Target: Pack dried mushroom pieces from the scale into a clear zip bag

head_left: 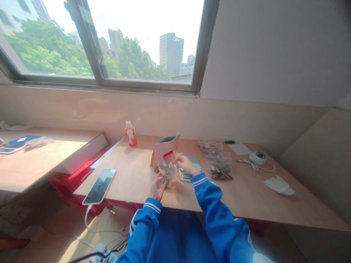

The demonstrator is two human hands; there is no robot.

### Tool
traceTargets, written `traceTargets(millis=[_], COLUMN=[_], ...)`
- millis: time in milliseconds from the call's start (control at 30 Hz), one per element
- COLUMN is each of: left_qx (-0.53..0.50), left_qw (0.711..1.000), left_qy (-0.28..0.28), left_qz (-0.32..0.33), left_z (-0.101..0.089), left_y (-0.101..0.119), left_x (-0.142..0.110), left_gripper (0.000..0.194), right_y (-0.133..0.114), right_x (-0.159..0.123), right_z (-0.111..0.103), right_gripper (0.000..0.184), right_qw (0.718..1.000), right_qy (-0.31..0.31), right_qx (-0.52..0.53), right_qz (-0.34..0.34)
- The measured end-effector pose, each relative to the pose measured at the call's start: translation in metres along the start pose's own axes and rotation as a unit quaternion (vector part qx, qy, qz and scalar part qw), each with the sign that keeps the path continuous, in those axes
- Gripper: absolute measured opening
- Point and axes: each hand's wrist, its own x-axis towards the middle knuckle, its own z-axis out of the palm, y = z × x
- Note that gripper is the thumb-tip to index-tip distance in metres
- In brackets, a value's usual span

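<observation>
The clear bag (168, 168) is above the bench (252, 201), left of the middle and close to the near edge. Your right hand (185, 164) has its thumb and fingers pinched closed on the bag's right side. Your left hand (158, 186) is at its bottom, fingers curled; whether they grip it, you cannot tell. Just behind stands the paper bag (162, 149), its top open. The scale (186, 178) lies partly under your right hand, with packets (218, 160) to its right. Farther out, a bottle (131, 135) stands by the back left corner, a phone (99, 187) lies at the near left corner, and a dome camera (257, 158) and a tissue (278, 185) lie toward the right edge.
</observation>
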Motion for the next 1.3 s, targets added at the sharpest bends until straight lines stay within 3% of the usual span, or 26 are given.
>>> traceTargets(millis=[100, 233, 333, 467, 600, 733, 867, 1000, 1133, 1300], left_qx=[-0.02, 0.028, 0.055, 0.066, 0.059, 0.044, 0.029, 0.054, 0.092, 0.112], left_qw=[1.0, 0.999, 0.997, 0.995, 0.995, 0.996, 0.999, 0.998, 0.995, 0.992], left_qy=[0.022, 0.037, 0.054, 0.063, 0.07, 0.068, 0.028, -0.009, 0.008, 0.032], left_qz=[0.0, 0.008, 0.019, 0.035, 0.038, 0.035, 0.024, 0.012, 0.028, 0.054], left_z=[-0.001, -0.002, -0.005, -0.011, -0.01, -0.003, 0.004, 0.006, 0.003, -0.001], left_y=[0.0, -0.005, -0.01, -0.014, -0.014, -0.009, -0.002, -0.001, -0.005, -0.008], left_x=[0.002, 0.004, 0.007, 0.011, 0.011, 0.007, 0.001, -0.002, 0.001, 0.004], left_gripper=[0.023, 0.025, 0.029, 0.028, 0.027, 0.024, 0.029, 0.042, 0.043, 0.043], right_y=[0.012, 0.017, 0.018, 0.015, 0.014, 0.023, 0.032, 0.034, 0.036, 0.042], right_x=[-0.006, -0.008, -0.009, -0.012, -0.015, -0.014, -0.015, -0.018, -0.018, -0.016], right_z=[0.013, 0.031, 0.037, 0.037, 0.037, 0.039, 0.038, 0.032, 0.032, 0.038], right_gripper=[0.012, 0.033, 0.041, 0.043, 0.04, 0.042, 0.047, 0.036, 0.03, 0.034], right_qw=[0.99, 0.963, 0.968, 0.976, 0.97, 0.973, 0.966, 0.975, 0.979, 0.978], right_qy=[-0.076, -0.025, -0.047, -0.102, -0.187, -0.143, -0.116, -0.094, -0.08, -0.109], right_qx=[0.117, 0.255, 0.231, 0.19, 0.148, 0.176, 0.231, 0.201, 0.185, 0.173], right_qz=[0.015, 0.079, 0.083, -0.02, -0.054, -0.036, -0.023, -0.013, 0.017, 0.026])
